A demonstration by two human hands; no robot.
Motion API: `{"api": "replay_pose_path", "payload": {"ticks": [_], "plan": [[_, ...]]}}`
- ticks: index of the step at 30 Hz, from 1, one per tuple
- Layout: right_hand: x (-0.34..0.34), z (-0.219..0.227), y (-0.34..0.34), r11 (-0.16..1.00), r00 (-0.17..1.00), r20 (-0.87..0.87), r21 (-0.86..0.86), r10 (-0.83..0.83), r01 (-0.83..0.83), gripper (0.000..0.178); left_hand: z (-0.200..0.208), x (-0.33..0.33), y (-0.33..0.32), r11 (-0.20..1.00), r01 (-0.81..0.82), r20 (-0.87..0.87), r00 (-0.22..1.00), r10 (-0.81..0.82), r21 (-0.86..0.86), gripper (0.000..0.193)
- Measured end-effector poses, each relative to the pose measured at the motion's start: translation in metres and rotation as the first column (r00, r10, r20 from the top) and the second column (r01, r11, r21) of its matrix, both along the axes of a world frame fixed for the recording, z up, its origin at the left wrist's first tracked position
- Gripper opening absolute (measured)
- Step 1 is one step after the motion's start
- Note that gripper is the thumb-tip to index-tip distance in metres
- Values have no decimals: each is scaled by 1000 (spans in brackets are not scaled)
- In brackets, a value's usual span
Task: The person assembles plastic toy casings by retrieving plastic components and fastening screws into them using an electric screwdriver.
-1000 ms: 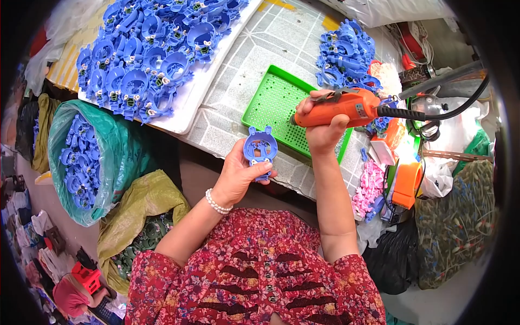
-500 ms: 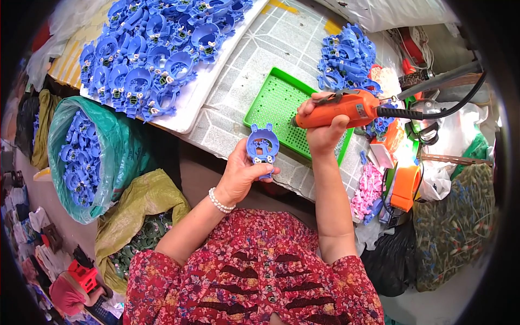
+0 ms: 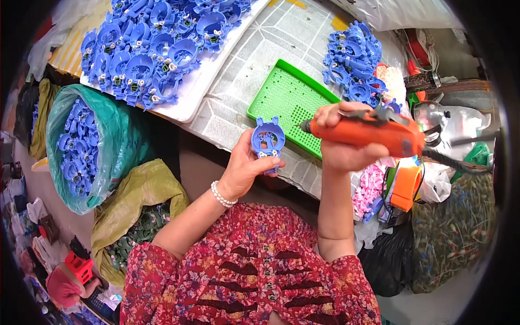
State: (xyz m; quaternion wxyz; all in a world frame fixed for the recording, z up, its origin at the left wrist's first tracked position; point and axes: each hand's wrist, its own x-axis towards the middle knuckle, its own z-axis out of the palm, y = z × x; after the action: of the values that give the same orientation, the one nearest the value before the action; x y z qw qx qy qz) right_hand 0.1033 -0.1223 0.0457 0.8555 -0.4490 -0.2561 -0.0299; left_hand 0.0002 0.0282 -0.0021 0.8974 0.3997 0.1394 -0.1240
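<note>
My left hand [image 3: 242,165] grips a blue plastic toy part [image 3: 267,136], a ring-shaped body with two ear-like knobs at its top and small white bits near its lower end. The thumb presses across that lower end. In my right hand [image 3: 346,154] is an orange electric screwdriver [image 3: 368,132], held level with its dark tip pointing left toward the blue part but apart from it. A cord runs off its back end to the right. Beneath the tool, a green perforated tray [image 3: 287,89] rests on the grey patterned table [image 3: 238,70].
Many blue parts [image 3: 141,65] lie heaped on a white board [image 3: 189,108] at the far left, with a smaller blue pile [image 3: 352,54] at the far right. A green bag [image 3: 119,141] of blue parts stands left. Pink pieces [image 3: 369,189] and an orange box [image 3: 405,187] sit at right.
My right hand has turned the screwdriver more level and brought it slightly lower, its back end swinging down and right. The left hand with the blue part has shifted slightly to the right.
</note>
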Motion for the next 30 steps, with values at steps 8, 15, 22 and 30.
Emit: {"api": "replay_pose_path", "payload": {"ticks": [8,15,22,30], "plan": [[-42,25,5,993,988,105,-13,116,-116,93,-6,-1,-10,997,-47,37,998,44,66,44],[-51,20,4,992,989,87,-18,123,-122,91,-2,-1,-11,997,-56,37,998,54,53,45],[-55,16,4,994,990,88,-28,109,-107,90,-5,-1,-14,996,-71,60,996,68,57,43],[-56,11,2,982,981,26,-6,190,-190,86,-1,-2,-17,993,-96,45,995,93,64,42]]}}
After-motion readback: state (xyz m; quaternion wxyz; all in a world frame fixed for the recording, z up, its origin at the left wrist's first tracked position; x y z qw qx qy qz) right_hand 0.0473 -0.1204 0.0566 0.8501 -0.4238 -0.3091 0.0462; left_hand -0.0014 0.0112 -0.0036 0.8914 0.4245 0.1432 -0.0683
